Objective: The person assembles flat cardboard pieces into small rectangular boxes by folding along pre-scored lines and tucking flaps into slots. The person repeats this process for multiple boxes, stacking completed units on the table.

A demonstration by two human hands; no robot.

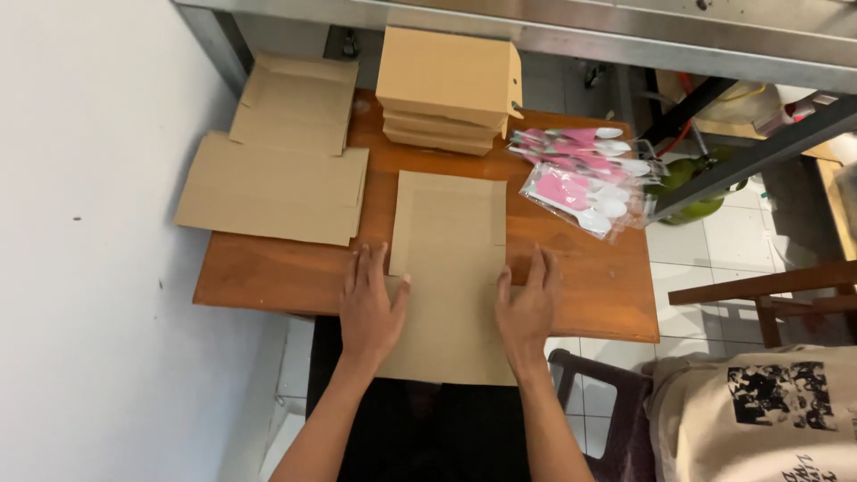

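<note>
Both hands, left hand (370,308) and right hand (528,308), lie open-palmed, gripping nothing, apparently pinning the flat cardboard box blank (449,268) between them onto the counter (589,286).

Both forearms bare, no sleeves in view. left hand (370,308) and right hand (527,308): no gloves, rings or watch. Black garment over the lap.

This is looking like a small food-packing corner of a shop or home business. A wooden table (268,281) is sitting against a white wall (80,223) under a metal shelf frame (571,40). Beyond the hands, folded brown cardboard boxes (446,85) are stacking up beside flat box blanks (277,183) and bagged plastic spoons with pink napkins (580,178). White tiles (714,241) are covering the floor.
</note>
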